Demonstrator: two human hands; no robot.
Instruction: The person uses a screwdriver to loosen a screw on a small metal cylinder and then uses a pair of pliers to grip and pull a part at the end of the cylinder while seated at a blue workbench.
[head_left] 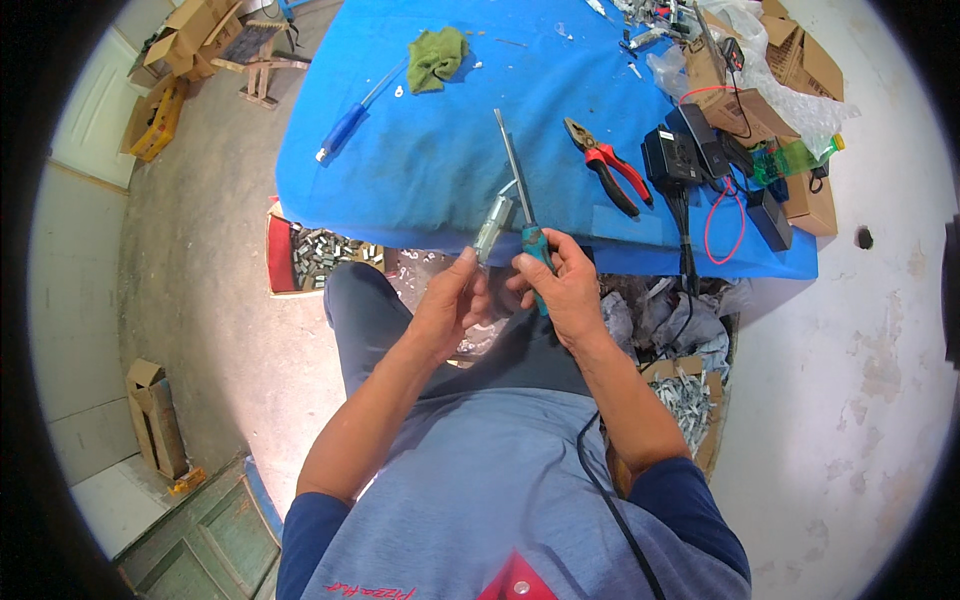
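My left hand (455,299) pinches the lower end of a small silvery cylindrical part (491,229), held tilted in front of the table edge. A thin pale bent piece sticks out of its upper end and lies close to the screwdriver shaft; whether they touch I cannot tell. In my right hand (567,288) is a screwdriver (516,165) with a teal and dark handle, its long metal shaft pointing up and away over the cloth. Both hands are close together above my lap, fingers closed. Pliers (608,167) with red and black handles lie to the right on the cloth.
A blue cloth covers the table (400,190). On it are a blue-handled screwdriver (345,130), a green rag (436,58), black power adapters (672,157) and a green bottle (795,160). Below stand boxes of metal parts (325,257) and strips (682,405). A black cable (612,495) crosses my shirt.
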